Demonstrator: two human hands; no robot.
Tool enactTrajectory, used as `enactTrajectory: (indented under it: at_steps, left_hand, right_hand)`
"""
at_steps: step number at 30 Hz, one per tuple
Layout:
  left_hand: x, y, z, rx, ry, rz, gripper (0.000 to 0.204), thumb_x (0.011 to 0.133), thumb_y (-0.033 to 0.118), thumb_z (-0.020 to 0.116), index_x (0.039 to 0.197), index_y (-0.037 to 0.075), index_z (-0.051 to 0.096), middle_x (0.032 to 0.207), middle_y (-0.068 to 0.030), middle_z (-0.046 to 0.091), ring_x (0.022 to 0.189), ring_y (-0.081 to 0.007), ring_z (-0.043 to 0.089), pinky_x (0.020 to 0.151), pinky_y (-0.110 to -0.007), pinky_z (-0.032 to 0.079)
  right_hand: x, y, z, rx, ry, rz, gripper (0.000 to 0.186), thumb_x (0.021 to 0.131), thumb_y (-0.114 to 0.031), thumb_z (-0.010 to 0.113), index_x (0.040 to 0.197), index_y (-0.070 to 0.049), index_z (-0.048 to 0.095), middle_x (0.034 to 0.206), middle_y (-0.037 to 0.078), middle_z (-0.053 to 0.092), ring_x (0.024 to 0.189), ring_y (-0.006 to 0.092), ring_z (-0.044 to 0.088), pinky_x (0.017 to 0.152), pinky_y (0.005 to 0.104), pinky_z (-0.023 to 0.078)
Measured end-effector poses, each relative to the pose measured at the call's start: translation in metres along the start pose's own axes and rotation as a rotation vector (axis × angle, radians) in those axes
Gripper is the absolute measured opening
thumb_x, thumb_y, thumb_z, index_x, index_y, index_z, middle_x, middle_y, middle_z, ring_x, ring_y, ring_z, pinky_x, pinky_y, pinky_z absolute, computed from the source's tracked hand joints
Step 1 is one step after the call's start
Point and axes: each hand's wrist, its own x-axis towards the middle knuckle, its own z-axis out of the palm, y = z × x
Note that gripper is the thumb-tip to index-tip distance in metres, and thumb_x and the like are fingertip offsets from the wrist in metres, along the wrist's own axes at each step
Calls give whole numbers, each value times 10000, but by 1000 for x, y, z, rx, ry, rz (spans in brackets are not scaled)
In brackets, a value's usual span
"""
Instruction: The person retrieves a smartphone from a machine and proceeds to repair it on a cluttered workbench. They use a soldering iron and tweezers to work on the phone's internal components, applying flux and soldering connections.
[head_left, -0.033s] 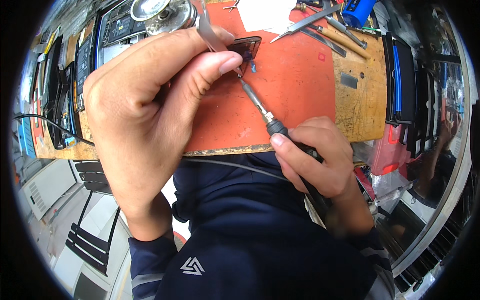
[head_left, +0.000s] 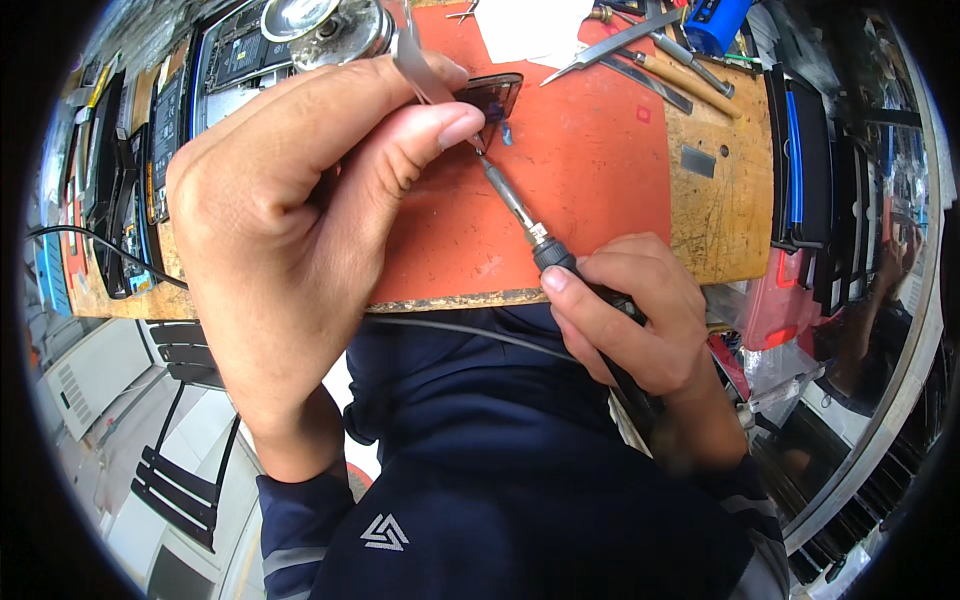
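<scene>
My left hand (head_left: 300, 190) is closed on a pair of metal tweezers (head_left: 418, 70), pinched between thumb and forefinger and pointing down toward the right. In my right hand (head_left: 640, 310) is a soldering iron (head_left: 516, 204) with a dark grip and a metal barrel. Its tip meets or nearly meets the tweezer tips just below my left thumb; a tiny piece there is too small to make out. Right behind my left fingertips, a dark, thin phone-like part (head_left: 498, 95) stands tilted over the orange mat (head_left: 590, 180), with a small blue tab (head_left: 507, 134) at its lower edge. My left hand hides much of it.
Beyond the mat lie a white sheet (head_left: 525, 30), a wooden-handled tool (head_left: 690, 85), another pair of tweezers (head_left: 610, 45) and a blue cylinder (head_left: 716, 24). A glass jar with a metal lid (head_left: 335, 35) stands back left near opened phones (head_left: 245, 60). A cable (head_left: 110, 250) crosses the left edge.
</scene>
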Motion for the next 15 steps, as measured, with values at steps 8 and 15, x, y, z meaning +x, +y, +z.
enactTrajectory:
  at_steps: [8,15]
  left_hand:
    - [2,0,-1,18,-12,-15,166,965,56,805,1086,-57,810,1035,-100,824,849,-102,694,788,-243,549]
    - [2,3,0,3,-13,-53,176,974,69,801,1100,-53,812,1050,-104,827,864,-106,700,807,-250,557]
  right_hand:
    - [3,4,2,12,11,7,287,798,-8,870,1077,-33,808,906,81,645,731,226,635,571,331,489]
    - [0,3,-3,35,-18,-9,344,754,17,845,1095,-13,807,901,79,647,717,226,629,574,334,490]
